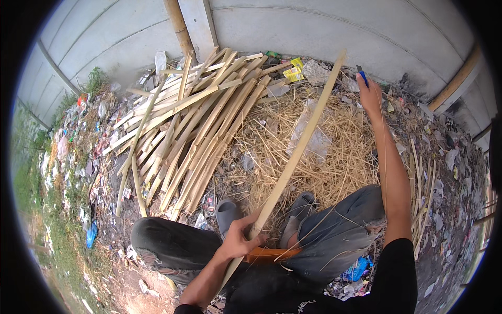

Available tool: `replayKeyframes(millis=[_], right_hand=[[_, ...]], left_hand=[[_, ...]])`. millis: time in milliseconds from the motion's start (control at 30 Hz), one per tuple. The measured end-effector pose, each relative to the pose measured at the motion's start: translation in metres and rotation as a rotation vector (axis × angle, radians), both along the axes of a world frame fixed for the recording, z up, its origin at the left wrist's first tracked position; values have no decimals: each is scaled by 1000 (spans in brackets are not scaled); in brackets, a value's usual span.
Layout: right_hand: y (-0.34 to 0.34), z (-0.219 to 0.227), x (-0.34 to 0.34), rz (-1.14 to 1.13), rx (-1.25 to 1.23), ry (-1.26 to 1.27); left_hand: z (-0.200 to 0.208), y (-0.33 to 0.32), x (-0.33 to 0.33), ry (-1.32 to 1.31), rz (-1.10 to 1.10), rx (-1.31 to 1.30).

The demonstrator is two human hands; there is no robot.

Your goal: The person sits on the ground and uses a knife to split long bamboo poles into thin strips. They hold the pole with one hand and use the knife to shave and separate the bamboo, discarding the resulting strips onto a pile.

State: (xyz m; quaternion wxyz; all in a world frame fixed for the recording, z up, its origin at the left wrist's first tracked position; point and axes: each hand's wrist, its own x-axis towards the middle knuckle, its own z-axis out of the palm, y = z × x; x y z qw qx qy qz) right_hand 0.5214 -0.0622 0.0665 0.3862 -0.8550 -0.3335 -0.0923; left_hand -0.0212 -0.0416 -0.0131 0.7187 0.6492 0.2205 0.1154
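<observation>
My left hand (241,238) grips the near end of a long split bamboo strip (298,152) that slants up and away toward the wall. My right hand (369,93) is stretched far forward on the right, closed on a small blue-handled knife (362,74) whose blade points up. A thin fibre runs down from that hand along my forearm. I am seated with dark trousers and grey slippers (228,212) visible below the strip. An orange-brown object (269,255) rests in my lap.
A heap of split bamboo slats (193,125) lies to the left. Dry shavings (329,157) cover the ground ahead. A grey concrete wall (293,26) with a bamboo pole (179,26) stands behind. Litter and grass lie at left, thin slats (422,183) at right.
</observation>
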Motion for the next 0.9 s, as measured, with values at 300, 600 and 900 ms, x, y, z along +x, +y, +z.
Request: replayKeyframes(millis=[300, 600, 900], right_hand=[[35, 26, -172, 541, -227, 6], [54, 13, -84, 223, 307, 239], [30, 9, 9, -46, 436, 269]], left_hand=[[1, 25, -4, -105, 177, 11], [-6, 5, -6, -23, 120, 40], [-9, -10, -2, 103, -127, 301]])
